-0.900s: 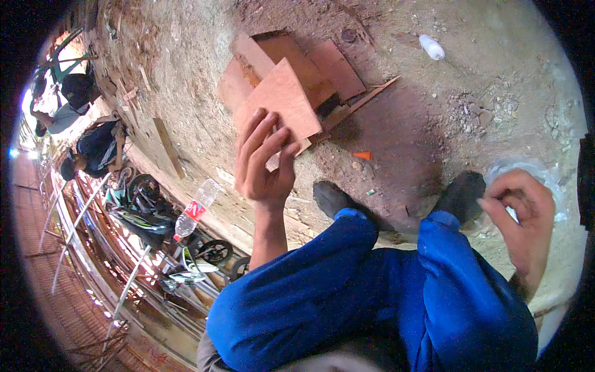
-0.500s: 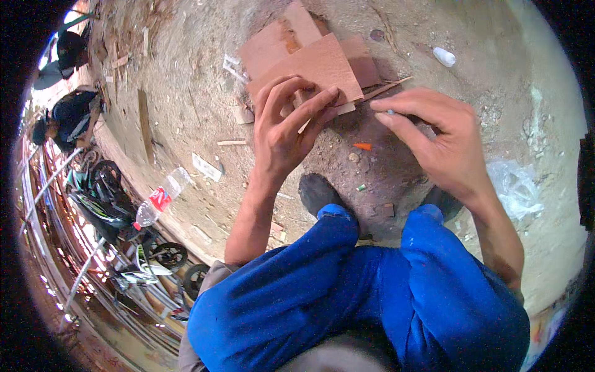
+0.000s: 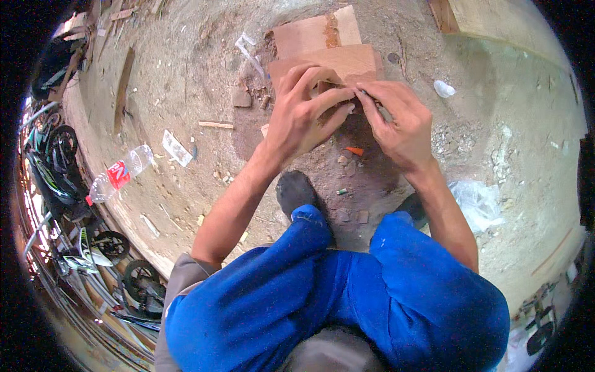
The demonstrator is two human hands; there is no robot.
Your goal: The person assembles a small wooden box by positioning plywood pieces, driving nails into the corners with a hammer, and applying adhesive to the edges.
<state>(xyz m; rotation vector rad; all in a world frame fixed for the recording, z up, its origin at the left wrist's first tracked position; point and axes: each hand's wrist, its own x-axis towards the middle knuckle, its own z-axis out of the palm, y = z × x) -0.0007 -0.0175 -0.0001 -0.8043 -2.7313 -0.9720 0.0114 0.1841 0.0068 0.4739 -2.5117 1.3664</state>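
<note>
A flat reddish-brown sheet (image 3: 350,57) lies tilted in front of me, its near edge behind my fingers. My left hand (image 3: 305,115) is curled at that edge, fingers bent over it and the thumb beneath, gripping the sheet. Thumb and fingertips of my right hand (image 3: 396,121) are pinched together at the sheet's near edge, touching or nearly touching my left fingertips. What the pinch holds is too small to make out. Beyond the sheet, a lighter brown flat piece (image 3: 304,34) with a rough orange-brown stripe rests on the ground.
On the dirt floor are a clear plastic bottle (image 3: 121,173) with a red label, a clear plastic bag (image 3: 476,206), an orange scrap (image 3: 354,150) and a wood stick (image 3: 215,124). A plank (image 3: 124,90) lies left. Small bikes (image 3: 111,245) stand beyond the left edge.
My right hand has moved left and slightly up, from apart to meeting my left fingertips at the sheet's edge. The view has shifted, so the ground items appear displaced.
</note>
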